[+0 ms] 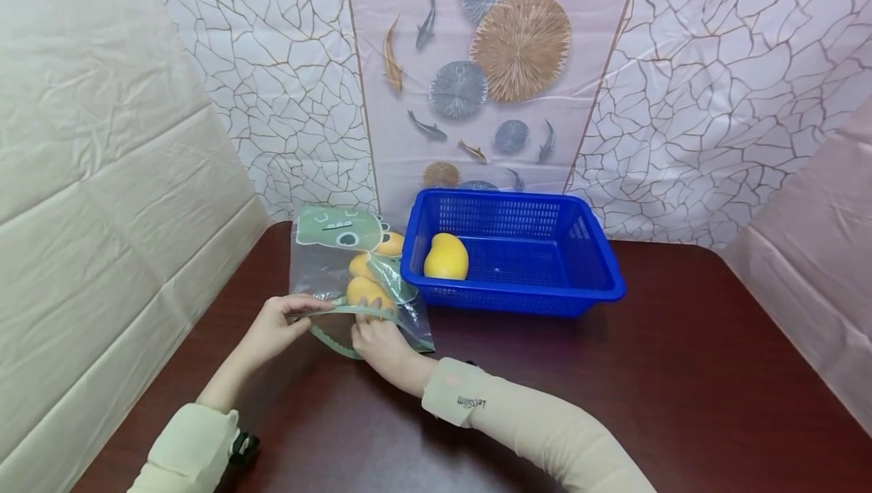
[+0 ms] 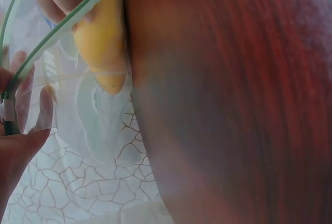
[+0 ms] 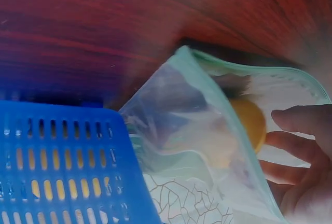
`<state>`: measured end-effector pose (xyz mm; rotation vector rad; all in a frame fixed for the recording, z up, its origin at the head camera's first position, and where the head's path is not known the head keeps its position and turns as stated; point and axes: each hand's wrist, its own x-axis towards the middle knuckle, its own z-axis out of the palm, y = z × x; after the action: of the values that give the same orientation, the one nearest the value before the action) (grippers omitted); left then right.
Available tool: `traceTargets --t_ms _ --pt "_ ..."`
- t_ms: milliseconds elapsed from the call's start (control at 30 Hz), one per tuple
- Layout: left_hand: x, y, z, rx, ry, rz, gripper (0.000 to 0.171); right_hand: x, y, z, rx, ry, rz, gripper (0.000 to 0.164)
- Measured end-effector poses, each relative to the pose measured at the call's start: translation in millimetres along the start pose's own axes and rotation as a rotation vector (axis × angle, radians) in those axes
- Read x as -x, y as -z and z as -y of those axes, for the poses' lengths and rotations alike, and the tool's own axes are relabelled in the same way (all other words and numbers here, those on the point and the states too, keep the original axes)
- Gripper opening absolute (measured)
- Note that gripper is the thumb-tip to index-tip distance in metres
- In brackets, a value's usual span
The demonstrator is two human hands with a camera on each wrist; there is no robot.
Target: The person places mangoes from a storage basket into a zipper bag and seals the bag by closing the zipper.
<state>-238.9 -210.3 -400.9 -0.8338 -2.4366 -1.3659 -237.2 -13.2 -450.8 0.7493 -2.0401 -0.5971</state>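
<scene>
A clear zip bag point(image 1: 315, 269) with a green cartoon animal print lies on the table, its green-edged mouth facing me. Several yellow mangoes are inside; the nearest mango point(image 1: 366, 292) is just within the mouth. My left hand point(image 1: 272, 330) pinches the bag's rim between thumb and fingers, beside the small zip slider point(image 2: 7, 111). Through the opening reaches my right hand point(image 1: 384, 345), its fingers loosely extended and the fingertips right at the nearest mango point(image 3: 249, 123). The bag's mouth is spread apart around that hand.
A blue plastic basket point(image 1: 518, 300) with slotted walls stands right beside the bag, on its right. One yellow mango point(image 1: 446, 257) sits at the basket's left end. Dark reddish wood forms the tabletop point(image 1: 681, 372), and patterned cloth point(image 1: 708, 99) hangs behind it.
</scene>
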Motion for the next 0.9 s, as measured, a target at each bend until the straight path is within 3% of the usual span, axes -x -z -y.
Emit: traceTargets --t_ms 467,533,733,900 --pt "2.4 2.9 4.4 0.009 -0.011 0.007 0.038 -13.9 0.7 9.8 0.101 0.012 0.319 0.033" --pt "3.1 3.2 4.7 0.02 -0.024 0.007 0.039 -14.3 -0.9 10.5 0.112 0.005 0.328 0.033" --pt "3.1 4.1 6.4 0.043 -0.051 0.008 0.039 -13.7 -7.5 8.8 0.117 -0.075 0.244 0.032" --pt "3.6 4.0 7.1 0.009 -0.042 0.002 0.038 -11.4 -4.5 6.9 0.107 -0.069 0.285 0.031"
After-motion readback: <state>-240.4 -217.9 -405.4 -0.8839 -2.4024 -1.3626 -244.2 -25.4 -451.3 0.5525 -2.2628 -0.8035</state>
